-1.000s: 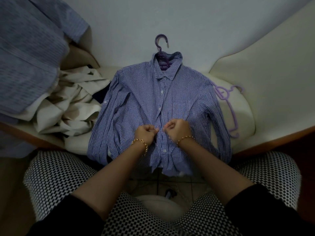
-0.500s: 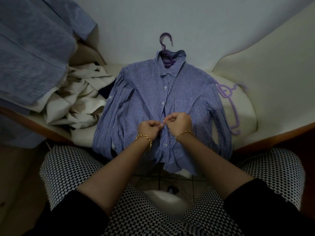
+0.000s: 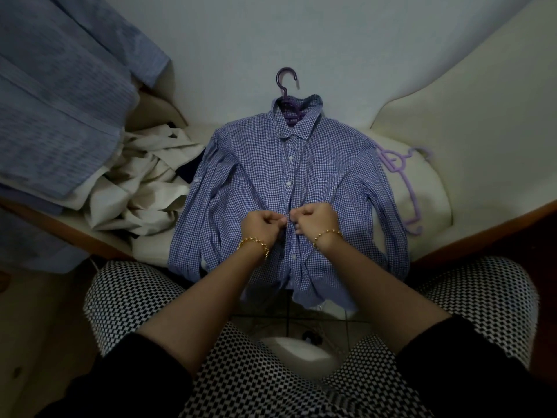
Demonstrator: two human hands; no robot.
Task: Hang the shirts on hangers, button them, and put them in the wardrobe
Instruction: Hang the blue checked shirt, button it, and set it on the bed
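A blue checked shirt (image 3: 256,164) lies flat, front up, on a cream cushioned seat (image 3: 434,200) set against a plain pale wall (image 3: 301,34). Its hem hangs over the seat's front edge above a tiled floor (image 3: 259,320). A dark purple hanger (image 3: 286,82) sits inside the collar, hook towards the wall. Both hands are curled at the button strip, mid-chest: the left hand (image 3: 262,226) and the right hand (image 3: 313,220) each pinch the shirt's front edge, knuckles nearly touching. A pale purple hanger (image 3: 404,182) lies on the seat just right of the shirt. To its left lie crumpled cream clothes (image 3: 144,188), and a blue striped shirt (image 3: 60,101) fills the upper left corner
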